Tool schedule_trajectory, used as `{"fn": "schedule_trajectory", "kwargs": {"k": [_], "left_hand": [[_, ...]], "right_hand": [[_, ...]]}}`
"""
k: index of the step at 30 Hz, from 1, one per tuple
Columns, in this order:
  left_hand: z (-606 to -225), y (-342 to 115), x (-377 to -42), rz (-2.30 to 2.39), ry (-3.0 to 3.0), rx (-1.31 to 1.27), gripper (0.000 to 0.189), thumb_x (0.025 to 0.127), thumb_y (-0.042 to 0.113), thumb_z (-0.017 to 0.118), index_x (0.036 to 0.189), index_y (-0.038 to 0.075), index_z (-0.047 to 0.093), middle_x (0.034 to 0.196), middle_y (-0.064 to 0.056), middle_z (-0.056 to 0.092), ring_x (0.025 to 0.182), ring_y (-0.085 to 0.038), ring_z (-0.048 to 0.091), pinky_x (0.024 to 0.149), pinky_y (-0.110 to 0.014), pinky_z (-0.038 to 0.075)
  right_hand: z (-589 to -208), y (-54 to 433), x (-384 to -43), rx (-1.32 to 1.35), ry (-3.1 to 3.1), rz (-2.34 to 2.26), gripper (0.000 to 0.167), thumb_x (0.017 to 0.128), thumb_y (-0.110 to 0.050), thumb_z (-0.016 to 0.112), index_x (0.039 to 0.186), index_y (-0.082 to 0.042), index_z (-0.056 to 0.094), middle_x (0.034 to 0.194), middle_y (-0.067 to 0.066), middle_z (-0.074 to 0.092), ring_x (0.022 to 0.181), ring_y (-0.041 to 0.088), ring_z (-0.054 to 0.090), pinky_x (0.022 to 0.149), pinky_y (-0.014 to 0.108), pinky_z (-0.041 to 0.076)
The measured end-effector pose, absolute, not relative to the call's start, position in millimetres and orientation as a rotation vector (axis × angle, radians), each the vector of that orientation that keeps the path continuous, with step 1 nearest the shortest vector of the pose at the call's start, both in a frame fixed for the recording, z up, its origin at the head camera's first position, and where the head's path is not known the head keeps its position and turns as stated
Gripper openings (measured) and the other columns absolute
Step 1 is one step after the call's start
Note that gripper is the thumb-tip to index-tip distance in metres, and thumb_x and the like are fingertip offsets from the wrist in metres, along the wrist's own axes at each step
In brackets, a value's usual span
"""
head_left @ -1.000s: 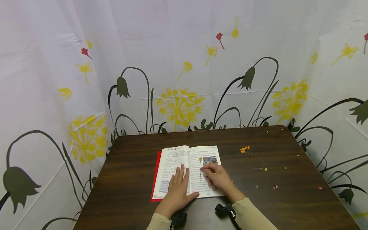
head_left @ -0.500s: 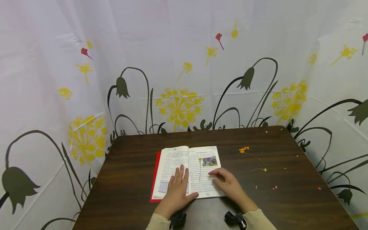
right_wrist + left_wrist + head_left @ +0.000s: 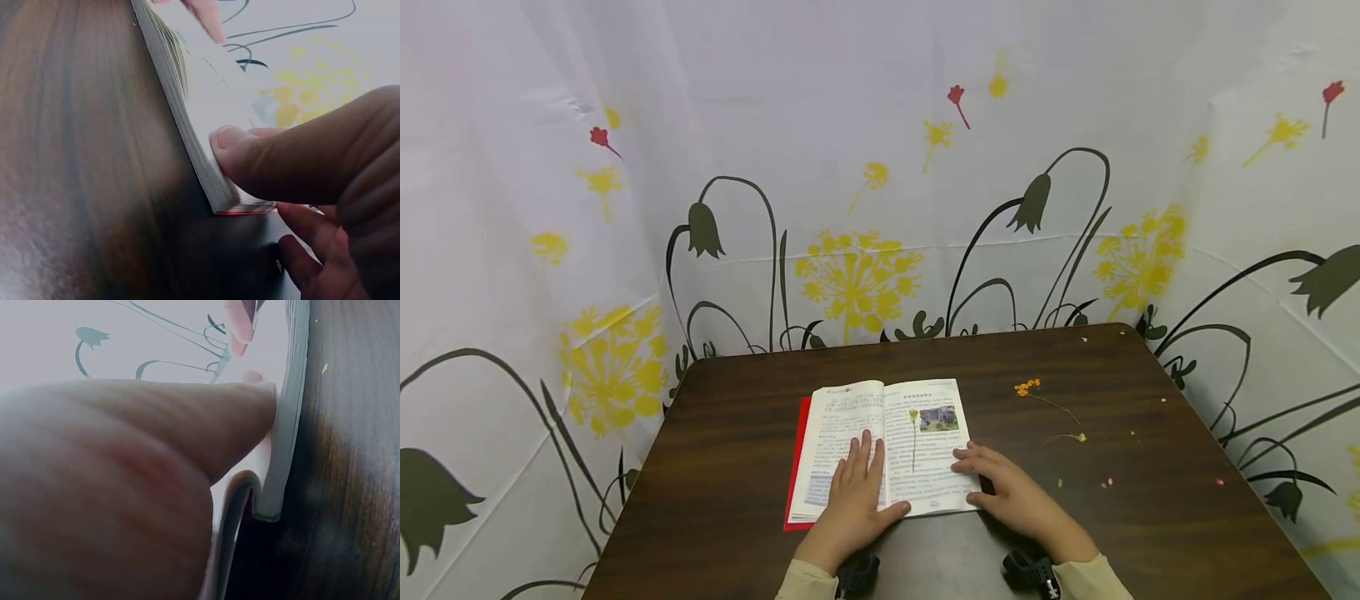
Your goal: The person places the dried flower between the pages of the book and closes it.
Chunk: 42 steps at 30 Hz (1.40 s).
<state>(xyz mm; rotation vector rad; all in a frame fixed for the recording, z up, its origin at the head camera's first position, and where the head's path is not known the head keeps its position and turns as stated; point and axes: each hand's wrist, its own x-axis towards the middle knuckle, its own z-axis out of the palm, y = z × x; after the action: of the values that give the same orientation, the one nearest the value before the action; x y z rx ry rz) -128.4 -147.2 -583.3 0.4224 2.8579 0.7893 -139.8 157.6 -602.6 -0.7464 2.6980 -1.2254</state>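
Note:
An open book with a red cover edge lies on the table, printed pages facing up. My left hand presses flat on its left page, fingers spread and thumb reaching across the gutter near the bottom edge. On the right page lies a flower with a thin stem and a yellow-green head, left of a colour picture. My right hand rests at the lower right of the book. In the right wrist view its thumb touches the page corner, while other fingers lie beside the book's edge.
An orange flower with a long stem and a small yellow flower lie right of the book on the dark wooden table. Several petals are scattered farther right. A flower-printed white curtain hangs behind.
My right hand has moved away from the flower on the right page, to the right and down to the page's lower right edge. The left hand stays on the page. The head view has shifted slightly.

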Motion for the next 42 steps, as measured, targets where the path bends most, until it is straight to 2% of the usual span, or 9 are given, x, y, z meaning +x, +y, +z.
{"fn": "schedule_trajectory", "kwargs": {"k": [7, 14, 18, 21, 25, 30, 33, 37, 42], "left_hand": [[-588, -148, -126, 0.788, 2.868, 0.44, 0.111, 0.094, 0.055, 0.08, 0.173, 0.001, 0.022, 0.184, -0.022, 0.007, 0.171, -0.047, 0.006, 0.133, -0.073, 0.012], [-587, -147, -128, 0.776, 2.888, 0.45, 0.11, 0.094, 0.053, 0.081, 0.172, 0.0, 0.024, 0.183, -0.024, 0.008, 0.17, -0.048, 0.007, 0.132, -0.073, 0.014], [-589, -147, -128, 0.778, 2.895, 0.458, 0.11, 0.093, 0.053, 0.081, 0.172, 0.0, 0.025, 0.183, -0.024, 0.009, 0.17, -0.048, 0.008, 0.132, -0.073, 0.015], [-589, -145, -130, 0.806, 2.928, 0.443, 0.104, 0.094, 0.051, 0.081, 0.17, 0.0, 0.031, 0.182, -0.026, 0.015, 0.169, -0.05, 0.013, 0.13, -0.074, 0.017], [-583, -144, -135, 0.988, 3.035, 0.254, 0.08, 0.098, 0.042, 0.078, 0.159, -0.001, 0.05, 0.172, -0.027, 0.038, 0.161, -0.051, 0.034, 0.125, -0.073, 0.03], [-570, -150, -137, 1.636, 3.162, -0.052, 0.029, 0.104, 0.017, 0.07, 0.132, 0.008, 0.073, 0.138, -0.012, 0.07, 0.133, -0.033, 0.065, 0.113, -0.048, 0.052], [-564, -154, -134, 2.012, 3.303, 0.279, 0.023, 0.101, -0.004, 0.063, 0.112, 0.009, 0.079, 0.11, -0.005, 0.077, 0.105, -0.024, 0.073, 0.094, -0.03, 0.057], [-553, -154, -131, 2.202, 3.43, 1.124, 0.03, 0.086, -0.017, 0.056, 0.087, 0.004, 0.077, 0.084, -0.009, 0.073, 0.077, -0.022, 0.069, 0.072, -0.028, 0.055], [-544, -147, -130, 2.061, 3.329, 1.642, 0.027, 0.079, -0.015, 0.056, 0.086, 0.001, 0.077, 0.081, -0.009, 0.072, 0.073, -0.022, 0.066, 0.066, -0.033, 0.054]], "right_hand": [[-611, 150, -142, -0.8, 2.841, -1.273, 0.043, 0.089, -0.009, 0.088, 0.129, -0.019, 0.075, 0.147, 0.003, 0.069, 0.149, 0.036, 0.056, 0.12, 0.062, 0.045], [-606, 128, -142, -0.515, 2.928, -1.618, 0.07, 0.088, -0.02, 0.093, 0.148, -0.004, 0.06, 0.135, 0.013, 0.063, 0.123, 0.027, 0.063, 0.106, 0.047, 0.054], [-593, 120, -136, -0.203, 2.58, -1.855, 0.025, 0.096, -0.026, 0.085, 0.11, -0.009, 0.075, 0.093, 0.002, 0.068, 0.081, 0.014, 0.063, 0.072, 0.027, 0.051], [-593, 114, -132, -0.1, 2.299, -2.007, 0.03, 0.102, -0.028, 0.079, 0.086, -0.006, 0.065, 0.073, -0.005, 0.058, 0.066, 0.007, 0.054, 0.06, 0.021, 0.043], [-596, 104, -128, -0.41, 1.954, -2.158, 0.035, 0.116, -0.028, 0.053, 0.123, 0.005, 0.064, 0.114, 0.004, 0.069, 0.106, 0.003, 0.067, 0.091, 0.016, 0.054], [-599, 93, -122, -0.888, 2.074, -1.803, 0.047, 0.119, -0.019, 0.038, 0.165, -0.012, 0.042, 0.168, 0.012, 0.043, 0.158, 0.01, 0.04, 0.128, 0.019, 0.028], [-602, 88, -117, -1.022, 2.299, -1.504, 0.055, 0.115, -0.023, 0.055, 0.169, -0.021, 0.042, 0.175, 0.009, 0.039, 0.164, 0.024, 0.035, 0.133, 0.028, 0.027], [-604, 83, -112, -1.165, 2.435, -1.258, 0.06, 0.11, -0.037, 0.066, 0.165, -0.022, 0.049, 0.177, 0.008, 0.038, 0.164, 0.039, 0.035, 0.133, 0.049, 0.033], [-605, 79, -112, -1.361, 2.578, -1.081, 0.058, 0.108, -0.043, 0.066, 0.161, -0.022, 0.055, 0.173, 0.012, 0.045, 0.16, 0.044, 0.042, 0.125, 0.062, 0.04]]}}
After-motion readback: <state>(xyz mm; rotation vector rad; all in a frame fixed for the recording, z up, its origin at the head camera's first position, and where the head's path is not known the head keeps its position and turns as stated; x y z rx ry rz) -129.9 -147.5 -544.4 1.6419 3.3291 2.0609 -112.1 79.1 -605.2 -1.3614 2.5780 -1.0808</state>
